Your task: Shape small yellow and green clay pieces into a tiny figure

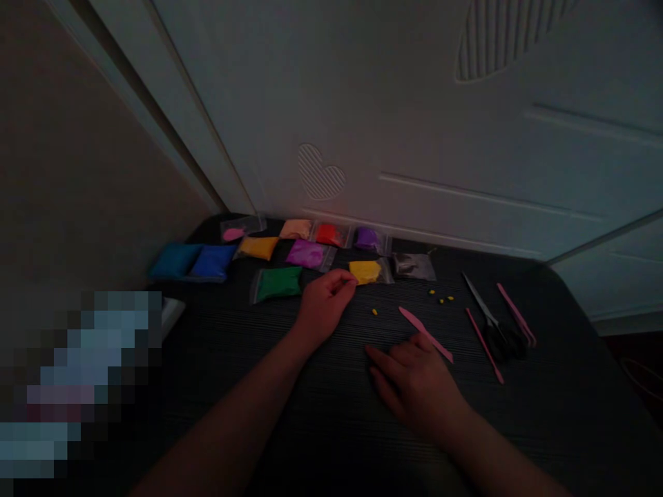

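Note:
My left hand (325, 307) is closed in a pinch, its fingertips at the lower left corner of a bag of yellow clay (364, 272). Whether they grip the bag or a small bit is too dark to tell. My right hand (417, 379) hovers low over or rests on the dark table, index finger stretched forward and thumb apart, with nothing seen in it. Its knuckles partly overlap a pink modelling knife (411, 318). A tiny yellow piece (375, 312) lies between the hands. Several more yellow bits (441, 300) lie further right.
Scissors (489, 314) with black handles lie at the right, between a thin pink tool (484, 345) and pink tweezers-like tool (515, 314). Clay bags, including green (280, 282), purple (306, 254) and blue (212, 261), line the back. A white panel (414, 138) rises behind the table.

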The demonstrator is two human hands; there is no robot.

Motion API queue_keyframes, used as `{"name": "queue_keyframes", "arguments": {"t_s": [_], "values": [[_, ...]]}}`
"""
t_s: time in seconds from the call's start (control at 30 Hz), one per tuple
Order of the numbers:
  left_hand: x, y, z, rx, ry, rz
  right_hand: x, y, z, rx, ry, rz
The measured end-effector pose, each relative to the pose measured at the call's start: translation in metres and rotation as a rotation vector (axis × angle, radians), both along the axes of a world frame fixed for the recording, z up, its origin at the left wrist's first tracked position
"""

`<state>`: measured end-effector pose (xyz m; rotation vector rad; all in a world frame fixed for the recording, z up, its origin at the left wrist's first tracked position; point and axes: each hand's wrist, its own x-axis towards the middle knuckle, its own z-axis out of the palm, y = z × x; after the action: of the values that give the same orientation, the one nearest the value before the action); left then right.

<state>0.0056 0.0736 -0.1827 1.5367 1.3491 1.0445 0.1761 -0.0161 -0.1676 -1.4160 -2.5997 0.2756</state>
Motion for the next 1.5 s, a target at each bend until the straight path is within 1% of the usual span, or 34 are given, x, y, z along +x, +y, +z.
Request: {"name": "queue_keyframes", "arguments": {"t_s": [0.07,0.2,0.27,0.4,0.47,0.6,0.8,0.87,0.93,1.0,1.17,1.23,1.37,1.43,1.5], "values": [[0.0,0.0,0.001,-0.002,-0.01,-0.003,-0.001,0.0,0.0,-0.001,0.002,0.0],[0.001,0.0,0.004,-0.002,-0.008,-0.002,0.002,0.002,0.0,0.017,-0.012,-0.088],[0.001,0.0,0.005,-0.002,0.005,0.003,0.002,0.002,0.0,0.03,-0.011,-0.073],[0.0,0.0,0.003,-0.001,0.01,0.008,-0.001,0.0,-0.001,0.019,0.0,0.008],[0.0,0.0,0.001,0.0,-0.001,0.002,-0.001,0.0,-0.002,0.003,-0.007,-0.014],[0.001,0.0,0.001,-0.005,-0.003,-0.011,0.001,0.003,-0.001,-0.022,-0.038,-0.111],[0.001,0.0,0.003,-0.012,-0.007,0.002,-0.002,-0.002,-0.003,-0.032,0.004,-0.021],[0.0,-0.001,0.003,-0.019,-0.027,-0.003,-0.001,0.0,-0.006,-0.027,0.022,-0.051],[-0.001,-0.001,0.003,-0.023,-0.042,-0.011,0.001,0.002,-0.009,-0.003,0.034,-0.109],[-0.001,-0.001,0.002,-0.022,-0.043,-0.011,0.002,0.003,-0.01,0.006,0.041,-0.129],[-0.001,-0.001,0.002,-0.022,-0.035,0.001,-0.005,-0.001,-0.008,-0.007,0.043,-0.044],[-0.001,-0.001,0.003,-0.03,-0.034,-0.009,-0.005,0.0,-0.008,-0.007,0.037,-0.058],[-0.001,-0.001,0.004,-0.016,-0.032,-0.021,0.0,0.004,-0.008,-0.01,0.03,-0.144],[-0.001,-0.001,0.003,-0.017,-0.033,-0.017,0.0,0.003,-0.007,-0.013,0.027,-0.138],[-0.002,-0.001,0.003,-0.019,-0.043,-0.018,-0.002,0.001,-0.006,-0.016,0.027,-0.092]]}}
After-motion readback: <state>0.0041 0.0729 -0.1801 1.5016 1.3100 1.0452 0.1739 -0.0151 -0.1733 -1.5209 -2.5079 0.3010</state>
